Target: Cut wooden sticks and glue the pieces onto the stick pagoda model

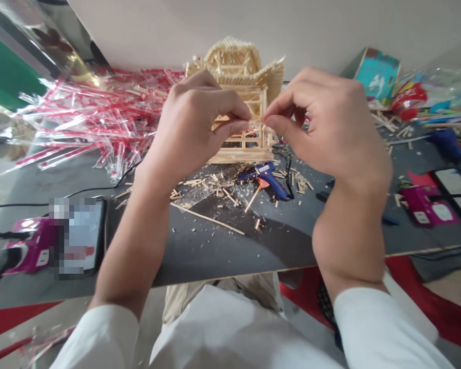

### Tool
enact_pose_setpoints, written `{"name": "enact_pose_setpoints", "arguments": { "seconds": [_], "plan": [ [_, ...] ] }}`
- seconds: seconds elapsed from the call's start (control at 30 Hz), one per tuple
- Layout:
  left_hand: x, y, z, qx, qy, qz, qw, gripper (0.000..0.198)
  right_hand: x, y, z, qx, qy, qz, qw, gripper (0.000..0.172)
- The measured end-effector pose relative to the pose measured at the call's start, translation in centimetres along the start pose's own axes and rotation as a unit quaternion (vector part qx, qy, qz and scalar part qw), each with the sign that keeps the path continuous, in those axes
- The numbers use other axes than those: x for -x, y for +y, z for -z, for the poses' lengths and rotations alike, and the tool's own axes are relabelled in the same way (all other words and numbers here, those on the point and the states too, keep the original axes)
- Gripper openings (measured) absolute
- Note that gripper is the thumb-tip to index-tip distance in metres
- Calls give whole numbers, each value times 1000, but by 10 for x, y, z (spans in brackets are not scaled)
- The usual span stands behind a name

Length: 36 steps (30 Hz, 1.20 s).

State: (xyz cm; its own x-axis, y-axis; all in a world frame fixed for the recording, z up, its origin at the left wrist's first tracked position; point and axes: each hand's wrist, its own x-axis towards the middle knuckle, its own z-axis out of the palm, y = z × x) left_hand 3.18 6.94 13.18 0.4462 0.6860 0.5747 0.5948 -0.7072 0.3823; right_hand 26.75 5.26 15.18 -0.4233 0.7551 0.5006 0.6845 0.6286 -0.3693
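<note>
Risk: the model house of pale wooden sticks, set at twelve o'clock behind the left hand and right hand, could be knocked by a knuckle; skin could be burnt by the blue plastic glue gun, at six, if heated. Counted: house, one; gun, one; magenta power blocks, two — eight and four; hands, two — fingertips pinched closed, whether on anything cannot be told.

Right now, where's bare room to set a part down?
Mostly bare: the table's front strip, between left forearm and right forearm as seen here, nearer the edge than the long thin stick; just specks. Crowded: around the blue glue gun before the stick model; wrapper pile at left.
</note>
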Motion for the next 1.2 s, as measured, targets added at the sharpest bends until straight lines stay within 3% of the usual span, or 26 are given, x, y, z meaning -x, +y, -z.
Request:
{"name": "enact_pose_setpoints", "arguments": {
  "seconds": [0.17, 0.3, 0.43, 0.53, 0.7, 0.83, 1.2],
  "plan": [
    [3, -10, 7, 23, 46, -42, 998, 13, -3, 0, -4, -14, 6, -16, 1000, 23],
    [8, -18, 19, 16, 96, -11, 995, 9, -3, 5, -7, -20, 19, 8, 1000, 15],
    [11, -27, 34, 5, 49, 34, 998, 12, -2, 6, -10, -21, 24, 10, 999, 13],
    [12, -30, 39, 8, 8, 29, 1000, 14, -3, 6, -12, -18, 23, 5, 1000, 13],
    [12, -28, 39, -1, 0, 33, 999, 9, -3, 7, -12, -11, 25, 18, 999, 12],
    [11, -30, 39, -4, -40, 17, 999, 7, -2, 7, -11, 3, 21, 21, 1000, 11],
    [11, -26, 39, -27, -65, 34, 997, 15, 3, 7, -1, -11, 5, -7, 1000, 8]
  ]
}}
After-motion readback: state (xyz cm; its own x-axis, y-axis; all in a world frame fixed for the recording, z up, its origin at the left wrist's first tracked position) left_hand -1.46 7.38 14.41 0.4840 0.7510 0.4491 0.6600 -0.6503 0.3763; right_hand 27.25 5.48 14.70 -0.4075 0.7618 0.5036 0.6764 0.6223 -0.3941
